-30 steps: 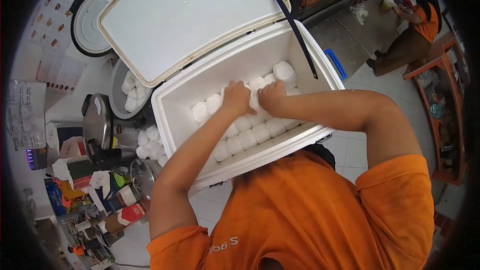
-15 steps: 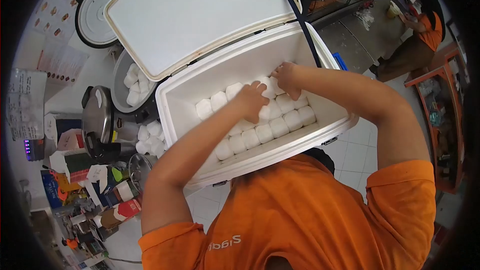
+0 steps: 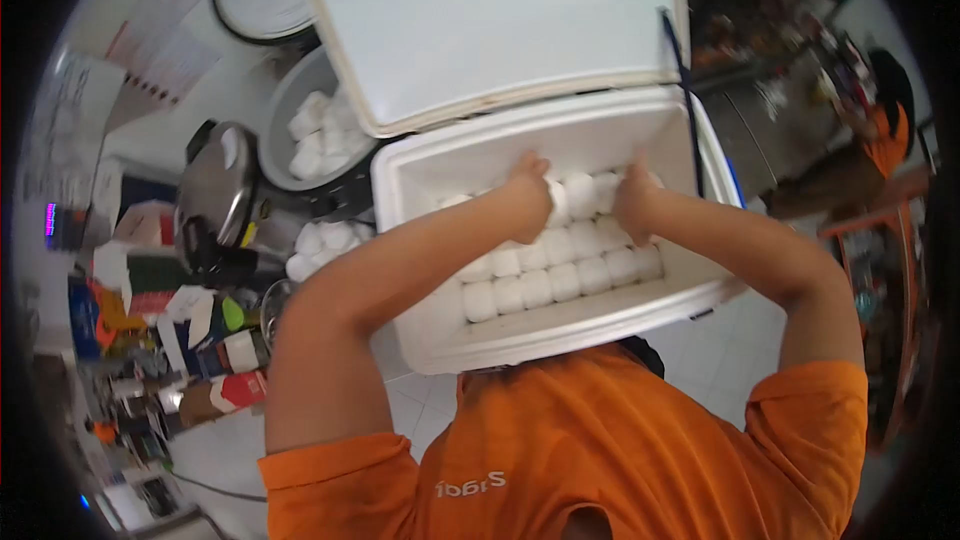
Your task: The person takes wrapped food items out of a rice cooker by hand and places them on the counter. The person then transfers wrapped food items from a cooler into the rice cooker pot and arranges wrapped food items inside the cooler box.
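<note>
Inside an open white cooler box (image 3: pixel 430 352), rounded white bundles (image 3: pixel 565 282) sit packed in rows. My left hand (image 3: pixel 528 202) curls against the left side of some bundles in the back row, thumb uppermost. Facing it, my right hand (image 3: pixel 636 204) is curled at the right side of the same short row. A few white bundles (image 3: pixel 580 196) lie between the two hands, gripped from both ends. Motion blurs the fingers, and their tips are partly hidden. The cooler's lid (image 3: pixel 510 30) stands raised behind, with a dark strap (image 3: pixel 688 105) at its right.
Left of the cooler are a grey pot (image 3: pixel 285 165) of more white bundles, a steel pressure cooker (image 3: pixel 218 190) and loose white bundles (image 3: pixel 325 245). Boxes and clutter (image 3: pixel 190 340) fill the left side. A co-worker (image 3: pixel 870 160) in orange is at the far right, near an orange shelf (image 3: pixel 900 310).
The view has shifted, so the cooler appears farther right. My hands have gone from lying spread over the bundles to curling in from both sides of a short row at the back.
</note>
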Action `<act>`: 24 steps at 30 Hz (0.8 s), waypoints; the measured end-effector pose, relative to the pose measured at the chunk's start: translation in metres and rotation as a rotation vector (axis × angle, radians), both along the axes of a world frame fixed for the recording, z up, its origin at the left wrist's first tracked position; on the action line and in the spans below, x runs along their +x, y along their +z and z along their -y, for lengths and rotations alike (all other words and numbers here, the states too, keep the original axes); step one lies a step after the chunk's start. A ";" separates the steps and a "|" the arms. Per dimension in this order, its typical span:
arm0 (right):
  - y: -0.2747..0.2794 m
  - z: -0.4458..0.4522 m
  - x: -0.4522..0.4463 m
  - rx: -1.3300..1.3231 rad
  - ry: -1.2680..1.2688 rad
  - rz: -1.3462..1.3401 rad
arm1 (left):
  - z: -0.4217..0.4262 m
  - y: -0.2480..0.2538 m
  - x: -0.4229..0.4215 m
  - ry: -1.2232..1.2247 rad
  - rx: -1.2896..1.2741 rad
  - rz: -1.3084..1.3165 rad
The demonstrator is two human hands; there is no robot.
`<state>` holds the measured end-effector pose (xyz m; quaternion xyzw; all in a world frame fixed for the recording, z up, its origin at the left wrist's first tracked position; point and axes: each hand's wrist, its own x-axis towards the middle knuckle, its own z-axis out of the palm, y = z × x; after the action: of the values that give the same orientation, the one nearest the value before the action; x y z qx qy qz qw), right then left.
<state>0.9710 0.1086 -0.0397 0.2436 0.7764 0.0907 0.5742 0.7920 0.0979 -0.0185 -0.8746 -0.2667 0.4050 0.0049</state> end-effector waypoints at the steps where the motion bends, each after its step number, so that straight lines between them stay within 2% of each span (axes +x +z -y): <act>1: 0.017 -0.013 -0.005 -0.165 -0.255 -0.074 | -0.001 0.013 -0.014 0.113 -0.092 0.102; 3: 0.001 -0.048 0.023 -0.451 -0.524 -0.441 | 0.001 0.035 -0.045 0.325 -0.272 0.333; 5: 0.050 -0.036 0.026 -0.750 -1.181 -0.795 | 0.014 0.076 -0.106 0.433 -0.460 0.731; 7: 0.048 -0.037 0.036 -0.968 -1.144 -1.231 | 0.019 0.099 -0.200 0.346 -0.554 1.236; 9: 0.079 -0.019 0.013 -1.004 -1.235 -1.499 | 0.014 0.128 -0.289 0.700 -0.737 1.342; 11: 0.108 -0.001 -0.022 -1.017 -1.329 -1.727 | -0.006 0.130 -0.362 1.071 -0.704 1.363; 13: 0.127 0.014 -0.074 -1.005 -1.413 -1.927 | -0.057 0.091 -0.409 1.304 -0.728 1.465; 15: 0.137 0.022 -0.121 -1.092 -1.428 -1.977 | -0.113 0.028 -0.434 1.566 -0.758 1.433; 17: 0.150 0.031 -0.168 -1.196 -1.491 -2.011 | -0.149 -0.022 -0.433 1.561 -0.524 1.091; 18: 0.157 0.033 -0.187 -1.187 -1.481 -2.014 | -0.162 -0.030 -0.433 1.548 -0.407 0.925; 21: 0.168 0.038 -0.239 -1.119 -1.476 -2.013 | -0.196 -0.001 -0.449 1.003 -0.229 0.644; 22: 0.170 0.036 -0.257 -1.065 -1.468 -2.023 | -0.181 0.039 -0.445 1.130 -0.177 0.517; 24: 0.174 0.031 -0.292 -0.979 -1.444 -2.008 | -0.188 0.040 -0.456 0.933 -0.087 0.264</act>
<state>0.6790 0.0773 0.1341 0.3287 0.5099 -0.7372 -0.2975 0.3362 0.2864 0.0220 -0.7048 -0.6116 0.2604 -0.2478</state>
